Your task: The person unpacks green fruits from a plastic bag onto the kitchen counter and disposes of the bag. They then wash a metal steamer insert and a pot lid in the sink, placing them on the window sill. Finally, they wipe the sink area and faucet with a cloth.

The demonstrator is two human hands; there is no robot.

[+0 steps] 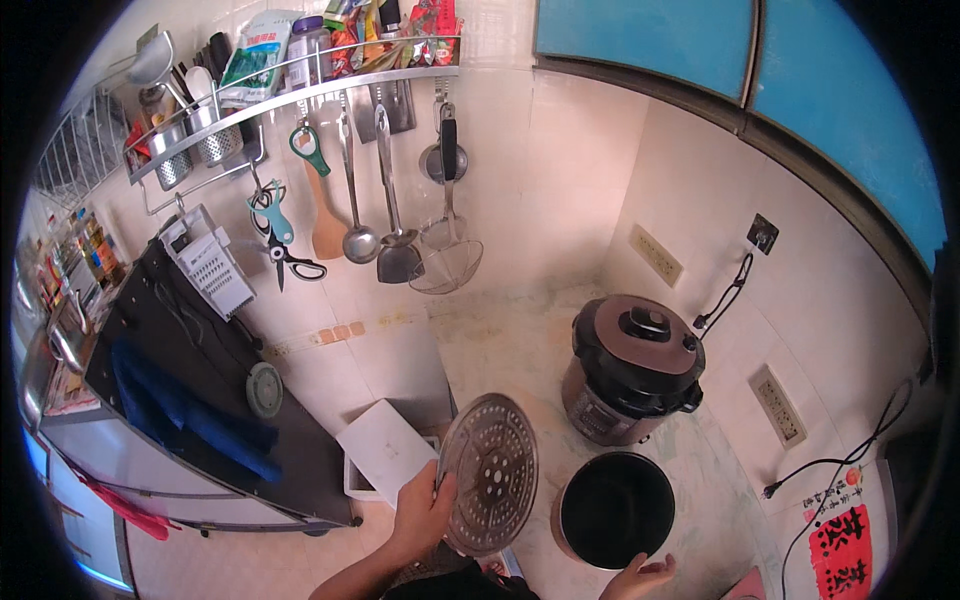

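My left hand (421, 508) holds a round perforated metal steamer plate (491, 476) by its left edge, tilted nearly upright above the counter. To its right stands an inner cooking pot (619, 510) with a dark inside, which looks empty. My right hand (639, 577) is at the pot's near rim, thumb at the edge and fingers spread outside it. Whether the thumb presses on the rim is hard to tell. Behind the pot sits a brown and black electric pressure cooker (634, 367) with its lid on.
A white lidded bin (386, 450) stands left of the counter (487, 352), beside a dark cabinet (300, 450) with a blue cloth (187, 412). Utensils such as a ladle (361, 244) hang from a wall rack (300, 94). A loose power cord (840, 461) lies at right.
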